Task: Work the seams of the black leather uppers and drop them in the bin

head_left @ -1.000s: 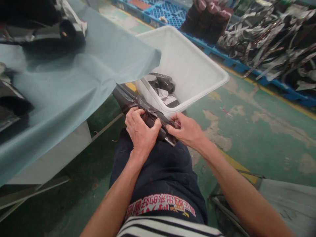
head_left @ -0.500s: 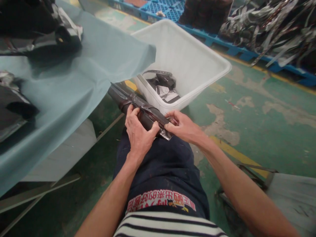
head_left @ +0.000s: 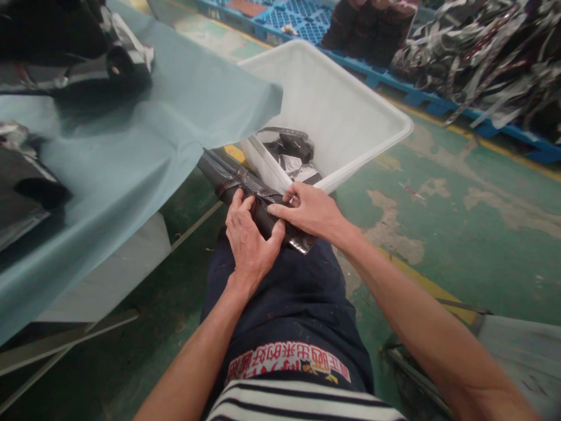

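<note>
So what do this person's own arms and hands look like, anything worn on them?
The left hand and right hand are bare: no gloves, no ring or watch showing. The left forearm and right forearm are bare too, no sleeve in view. Below them show dark navy trousers, a red band with pale characters and a black-and-white striped shirt hem.

**Right hand has slid along the bundle to meet the left**

A second ago the right hand [head_left: 309,211] pinched the dark wrapped bundle [head_left: 223,172] at its near end, apart from the left hand's [head_left: 249,240] grip. Now it has moved up and closed over the bundle's middle, fingertips reaching across to just beside the left hand's fingers [head_left: 242,203]. The shiny near end [head_left: 303,243], earlier inside the right hand's pinch, now sticks out bare below that grip, by the wrist.
</note>
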The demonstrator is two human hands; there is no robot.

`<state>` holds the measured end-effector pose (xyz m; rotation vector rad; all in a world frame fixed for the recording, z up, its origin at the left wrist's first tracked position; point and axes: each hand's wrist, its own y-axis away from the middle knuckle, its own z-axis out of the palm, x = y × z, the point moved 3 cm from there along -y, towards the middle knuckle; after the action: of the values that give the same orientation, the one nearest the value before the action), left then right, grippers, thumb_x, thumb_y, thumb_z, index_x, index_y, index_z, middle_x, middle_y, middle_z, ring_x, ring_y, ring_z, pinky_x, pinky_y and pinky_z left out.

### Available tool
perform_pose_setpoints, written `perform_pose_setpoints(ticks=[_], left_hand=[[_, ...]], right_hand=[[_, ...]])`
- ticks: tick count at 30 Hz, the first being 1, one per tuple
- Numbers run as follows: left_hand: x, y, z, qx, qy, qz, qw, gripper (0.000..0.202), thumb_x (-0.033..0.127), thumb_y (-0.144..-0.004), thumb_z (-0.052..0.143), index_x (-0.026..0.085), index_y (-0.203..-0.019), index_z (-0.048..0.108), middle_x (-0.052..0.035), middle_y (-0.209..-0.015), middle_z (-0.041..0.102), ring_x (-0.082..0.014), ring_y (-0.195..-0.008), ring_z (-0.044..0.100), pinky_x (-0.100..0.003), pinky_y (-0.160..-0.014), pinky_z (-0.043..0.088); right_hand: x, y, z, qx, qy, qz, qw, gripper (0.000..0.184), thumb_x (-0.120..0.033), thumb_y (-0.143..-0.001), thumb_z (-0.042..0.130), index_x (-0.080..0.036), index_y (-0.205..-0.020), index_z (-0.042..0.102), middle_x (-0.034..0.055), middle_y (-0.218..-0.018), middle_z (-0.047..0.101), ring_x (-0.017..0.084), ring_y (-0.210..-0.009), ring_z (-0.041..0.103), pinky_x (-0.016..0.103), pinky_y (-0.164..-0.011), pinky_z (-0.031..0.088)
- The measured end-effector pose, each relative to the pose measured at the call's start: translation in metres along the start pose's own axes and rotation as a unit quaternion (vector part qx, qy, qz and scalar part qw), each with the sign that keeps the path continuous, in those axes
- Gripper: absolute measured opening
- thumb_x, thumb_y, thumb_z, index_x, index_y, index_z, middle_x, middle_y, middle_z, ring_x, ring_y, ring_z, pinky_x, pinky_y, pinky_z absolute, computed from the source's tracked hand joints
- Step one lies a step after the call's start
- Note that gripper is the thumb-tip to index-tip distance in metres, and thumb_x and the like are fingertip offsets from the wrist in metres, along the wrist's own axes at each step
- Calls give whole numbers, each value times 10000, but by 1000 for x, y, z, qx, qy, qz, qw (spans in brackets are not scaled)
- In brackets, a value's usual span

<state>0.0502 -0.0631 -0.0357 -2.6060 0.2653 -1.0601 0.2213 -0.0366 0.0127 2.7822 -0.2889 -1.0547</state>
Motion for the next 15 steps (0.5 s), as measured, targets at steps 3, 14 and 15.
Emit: perform_pose_setpoints(ticks=[3,14,15], left_hand=[[-4,-1,0,3,16,3,1000,523,380,-981,600,174,-1455,523,-217,-1701,467,-339,-1595,436,-547,-1317,340],[-4,-12,-3,15,6,-15,1000,362,395,-1016,582,170,-1300,596,-218,-1587,546,-344,-1522,482,-527,-1291,345],[-3,-11,-2,15,5,-17,1000,378,409,-999,618,174,-1294,589,-220,-1585,542,-349,-1522,480,-530,-1288,349]], right_hand=[[-4,-16,7,-40,-1,-14,999,387,-607,-865,693,-222,-905,671,6,-865,671,181,-800,565,325,-692,344],[19,-1,8,-97,-27,12,995,516,-598,-772,762,-205,-1092,668,-7,-878,665,162,-765,531,301,-667,346],[22,1,9,-94,-32,14,995,504,-593,-769,766,-205,-1075,666,-9,-870,659,162,-762,527,301,-666,346]])
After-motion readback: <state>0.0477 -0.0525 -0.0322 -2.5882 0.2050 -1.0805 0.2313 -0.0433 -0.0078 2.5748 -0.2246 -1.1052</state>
